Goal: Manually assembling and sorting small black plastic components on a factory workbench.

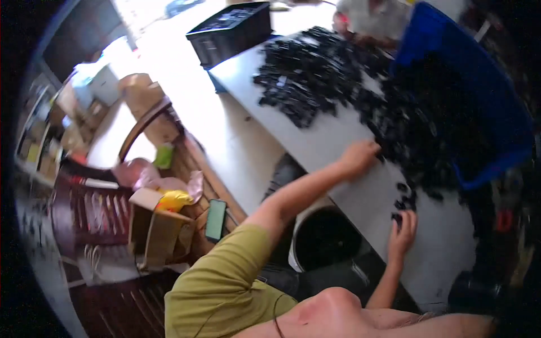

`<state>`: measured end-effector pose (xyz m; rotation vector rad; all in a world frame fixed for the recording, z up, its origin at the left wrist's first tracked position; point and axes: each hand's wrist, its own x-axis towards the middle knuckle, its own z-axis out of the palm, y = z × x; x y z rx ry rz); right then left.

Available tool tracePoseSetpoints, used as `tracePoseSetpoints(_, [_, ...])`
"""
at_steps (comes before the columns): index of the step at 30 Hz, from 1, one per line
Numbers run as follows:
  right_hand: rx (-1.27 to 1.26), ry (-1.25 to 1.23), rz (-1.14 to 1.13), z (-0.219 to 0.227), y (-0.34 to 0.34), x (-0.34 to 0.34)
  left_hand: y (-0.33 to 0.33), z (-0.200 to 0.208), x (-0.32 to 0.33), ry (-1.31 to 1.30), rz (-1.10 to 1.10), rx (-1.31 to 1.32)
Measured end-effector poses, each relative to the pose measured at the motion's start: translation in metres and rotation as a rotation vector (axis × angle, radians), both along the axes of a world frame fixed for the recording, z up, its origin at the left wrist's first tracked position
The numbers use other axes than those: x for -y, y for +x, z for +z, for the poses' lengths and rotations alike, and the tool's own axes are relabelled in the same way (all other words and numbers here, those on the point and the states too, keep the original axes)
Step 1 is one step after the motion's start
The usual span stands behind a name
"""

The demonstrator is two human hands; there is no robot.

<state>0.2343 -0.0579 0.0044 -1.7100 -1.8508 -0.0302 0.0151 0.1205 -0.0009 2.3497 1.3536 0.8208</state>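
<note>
Small black plastic-looking parts lie in a wide pile (307,73) on the pale tabletop (366,208). My left hand (362,158) reaches out to the near edge of the pile, its fingers closed at the tips against dark pieces; what they pinch is too small to make out. Nearer to me and to the right, my right hand (402,230) has its thumb and fingers around a small black part (397,218). Just beyond it lie a few loose black parts (403,194). A blue bin (499,112) is tipped at the right, with black parts heaped in its mouth.
A dark bucket (327,239) stands below the table's near edge. A black crate (231,31) is at the far left corner. Left of me, a wooden bench holds a phone (215,221), an open cardboard box (158,231) and bags. Another person (375,22) sits across the table.
</note>
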Motion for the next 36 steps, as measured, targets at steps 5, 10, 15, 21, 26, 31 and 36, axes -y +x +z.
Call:
tracePoseSetpoints(5, [0.001, -0.018, 0.095, -0.003, 0.001, -0.007, -0.016, 0.011, 0.045, 0.052, -0.026, 0.008])
tracePoseSetpoints(10, [-1.017, -0.057, -0.1, 0.014, -0.014, -0.006, -0.017, 0.007, 0.076, 0.05, -0.19, -0.036])
tracePoseSetpoints(15, [-1.081, -0.42, 0.008, -0.003, -0.019, -0.016, -0.009, 0.002, 0.088, 0.007, -0.591, 0.182])
tracePoseSetpoints(21, [-0.172, -0.14, 0.242, 0.013, -0.033, -0.011, -0.012, -0.001, 0.091, -0.217, -0.623, 0.373])
tracePoseSetpoints(26, [-0.118, -0.354, 0.24, 0.038, -0.01, 0.004, -0.005, -0.009, 0.091, -0.273, -0.635, 0.413])
tracePoseSetpoints(31, [-0.235, -0.225, 0.246, 0.023, -0.019, -0.006, -0.006, -0.014, 0.082, -0.195, -0.543, 0.339])
tracePoseSetpoints(36, [-0.198, -0.292, 0.397, 0.028, -0.034, -0.029, -0.02, 0.006, 0.081, -0.278, -0.558, 0.332])
